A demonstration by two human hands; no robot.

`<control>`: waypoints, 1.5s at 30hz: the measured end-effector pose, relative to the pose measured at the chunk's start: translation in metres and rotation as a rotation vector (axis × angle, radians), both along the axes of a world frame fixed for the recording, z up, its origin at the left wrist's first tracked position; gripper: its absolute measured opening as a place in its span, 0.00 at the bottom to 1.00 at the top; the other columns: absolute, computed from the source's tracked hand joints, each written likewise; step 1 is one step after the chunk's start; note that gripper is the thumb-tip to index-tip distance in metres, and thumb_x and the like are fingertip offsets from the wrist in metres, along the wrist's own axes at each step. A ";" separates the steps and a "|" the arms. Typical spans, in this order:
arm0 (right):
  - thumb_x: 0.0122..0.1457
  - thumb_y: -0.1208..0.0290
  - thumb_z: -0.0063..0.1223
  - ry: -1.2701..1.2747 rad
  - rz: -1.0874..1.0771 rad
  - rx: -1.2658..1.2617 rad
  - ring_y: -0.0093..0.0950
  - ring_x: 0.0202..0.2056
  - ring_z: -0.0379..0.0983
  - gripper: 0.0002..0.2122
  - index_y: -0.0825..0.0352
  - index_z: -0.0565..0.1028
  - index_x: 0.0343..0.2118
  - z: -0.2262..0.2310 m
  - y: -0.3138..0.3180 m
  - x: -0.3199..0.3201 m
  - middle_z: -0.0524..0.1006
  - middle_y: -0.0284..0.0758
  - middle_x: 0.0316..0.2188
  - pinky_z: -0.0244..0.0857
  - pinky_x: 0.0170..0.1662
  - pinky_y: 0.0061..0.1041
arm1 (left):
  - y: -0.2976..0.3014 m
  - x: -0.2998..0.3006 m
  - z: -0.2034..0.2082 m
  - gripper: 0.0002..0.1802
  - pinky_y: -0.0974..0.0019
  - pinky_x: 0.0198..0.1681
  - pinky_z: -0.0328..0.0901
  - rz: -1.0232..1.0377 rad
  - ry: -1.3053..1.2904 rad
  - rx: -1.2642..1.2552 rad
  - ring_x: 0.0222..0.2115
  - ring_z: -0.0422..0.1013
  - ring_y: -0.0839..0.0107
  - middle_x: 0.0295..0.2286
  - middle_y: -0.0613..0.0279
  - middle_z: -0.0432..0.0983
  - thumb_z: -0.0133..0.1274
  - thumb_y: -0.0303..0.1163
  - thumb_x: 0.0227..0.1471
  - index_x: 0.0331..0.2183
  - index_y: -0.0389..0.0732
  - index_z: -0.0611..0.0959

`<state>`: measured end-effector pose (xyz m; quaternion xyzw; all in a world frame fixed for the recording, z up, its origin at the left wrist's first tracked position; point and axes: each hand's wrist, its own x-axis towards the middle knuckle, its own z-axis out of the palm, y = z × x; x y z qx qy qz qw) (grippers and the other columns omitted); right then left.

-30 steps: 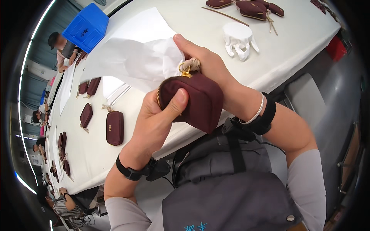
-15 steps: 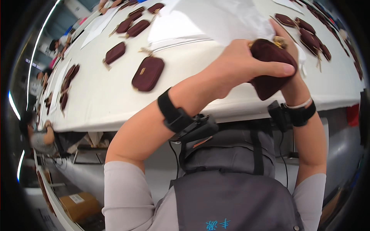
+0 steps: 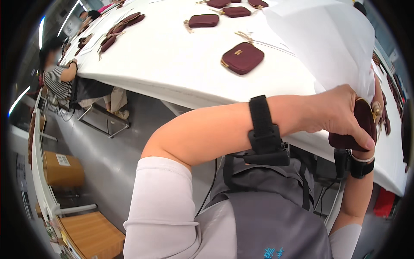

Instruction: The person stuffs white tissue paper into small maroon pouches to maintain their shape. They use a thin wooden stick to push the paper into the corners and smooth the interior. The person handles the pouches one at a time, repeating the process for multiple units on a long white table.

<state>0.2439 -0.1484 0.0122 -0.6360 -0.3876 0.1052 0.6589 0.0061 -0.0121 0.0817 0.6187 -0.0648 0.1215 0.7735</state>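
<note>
At the table's edge on the right, a small dark burgundy zip pouch [image 3: 364, 118] with gold zipper teeth is gripped by my left hand [image 3: 338, 108]. The left thumb lies across its near face. My right hand [image 3: 377, 88] supports the pouch from behind; most of that hand is hidden, with only a few fingers showing past it. A beige tassel hangs at the pouch's far side. Just beyond my hands rises a thin white sheet of tissue paper [image 3: 327, 39], and whether the fingers hold it is unclear.
Another burgundy pouch [image 3: 243, 58] lies on the white table [image 3: 164, 56], and several more sit farther off. A seated person [image 3: 58, 77] works at the left. On the floor side are a cardboard box [image 3: 63, 168] and a wooden-topped stool [image 3: 90, 235].
The view has turned left, so table, pouches and my hands appear farther right. Both hands keep hold of the pouch, which is now seen more edge-on.
</note>
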 end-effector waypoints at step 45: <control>0.57 0.79 0.59 -0.447 0.310 -0.240 0.24 0.30 0.74 0.12 0.66 0.79 0.45 0.003 0.024 -0.074 0.78 0.36 0.41 0.69 0.33 0.23 | 0.122 0.091 -0.030 0.32 0.64 0.21 0.54 -0.436 0.804 1.002 0.19 0.57 0.75 0.18 0.71 0.63 0.55 0.57 0.57 0.23 0.34 0.78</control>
